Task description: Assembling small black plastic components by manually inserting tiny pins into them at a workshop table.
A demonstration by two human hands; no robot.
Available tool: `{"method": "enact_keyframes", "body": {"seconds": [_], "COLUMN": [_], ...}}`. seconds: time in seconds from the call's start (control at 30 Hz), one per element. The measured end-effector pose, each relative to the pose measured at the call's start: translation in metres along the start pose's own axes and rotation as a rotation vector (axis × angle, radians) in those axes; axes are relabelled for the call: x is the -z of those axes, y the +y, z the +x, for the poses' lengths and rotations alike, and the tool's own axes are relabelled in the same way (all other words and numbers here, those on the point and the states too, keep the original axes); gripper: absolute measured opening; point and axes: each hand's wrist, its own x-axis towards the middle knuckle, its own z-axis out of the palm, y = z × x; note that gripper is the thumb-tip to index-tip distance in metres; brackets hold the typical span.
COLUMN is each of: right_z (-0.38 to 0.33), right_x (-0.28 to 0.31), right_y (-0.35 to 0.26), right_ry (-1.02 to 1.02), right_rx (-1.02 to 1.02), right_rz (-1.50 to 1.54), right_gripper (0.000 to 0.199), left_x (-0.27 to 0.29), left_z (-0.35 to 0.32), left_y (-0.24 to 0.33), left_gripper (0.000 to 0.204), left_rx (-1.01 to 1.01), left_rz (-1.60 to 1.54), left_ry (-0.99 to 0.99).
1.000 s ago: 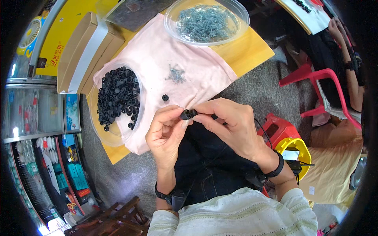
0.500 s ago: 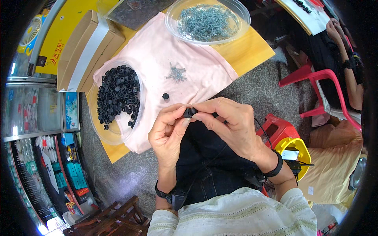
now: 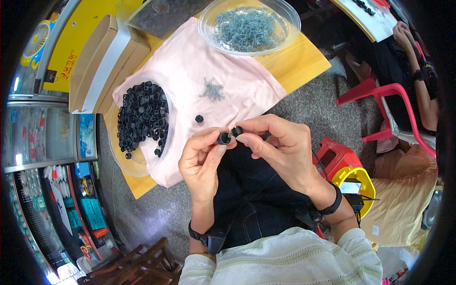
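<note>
The wooden worktop (image 3: 308, 57) reaches from its near left corner to its right corner, with a pink cloth (image 3: 185, 61) spread over much of it and running past the near edge. A cardboard box (image 3: 97, 69) stands along the left edge. A clear oval tub (image 3: 293, 35) of thin metal fasteners (image 3: 249, 28) sits inward of the right corner, toward the far side, and a clear round tub (image 3: 135, 160) of small black parts (image 3: 142, 114) lies by the near left corner. Just off the near edge, above the lap, the right hand (image 3: 282, 149) and left hand (image 3: 202, 164) nearly meet. A small heap of fasteners (image 3: 212, 90) rests mid-cloth, and a lone black part (image 3: 199, 118) lies nearer the near edge. The left grip is a narrow pinch holding a black cap (image 3: 223, 138); the right grip pinches a black knob (image 3: 236, 131), with a glint of metal between the two pieces. The step in hand looks like lining these up end to end; the next move seems to call for steady fingertips and a straight axis.
</note>
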Motion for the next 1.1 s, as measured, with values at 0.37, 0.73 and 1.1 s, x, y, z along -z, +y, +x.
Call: {"method": "enact_keyframes", "body": {"seconds": [0.37,0.73,1.1], "right_z": [0.001,-0.002,-0.003], "right_x": [-0.002,-0.001,0.0], "right_y": [0.002,0.008,0.012], "right_ry": [-0.009,-0.006,-0.004], "right_rx": [0.181,0.414,0.542], "right_rz": [-0.142,-0.413,-0.501], "right_gripper": [0.019,0.021,0.026], "left_x": [-0.001,0.0,-0.003], "left_z": [0.0,-0.002,-0.004], "left_y": [0.0,-0.003,0.0], "left_gripper": [0.022,0.023,0.02], "left_rx": [0.0,-0.028,-0.041], "left_rz": [-0.019,0.183,0.309], "left_ry": [-0.004,0.02,0.033]}}
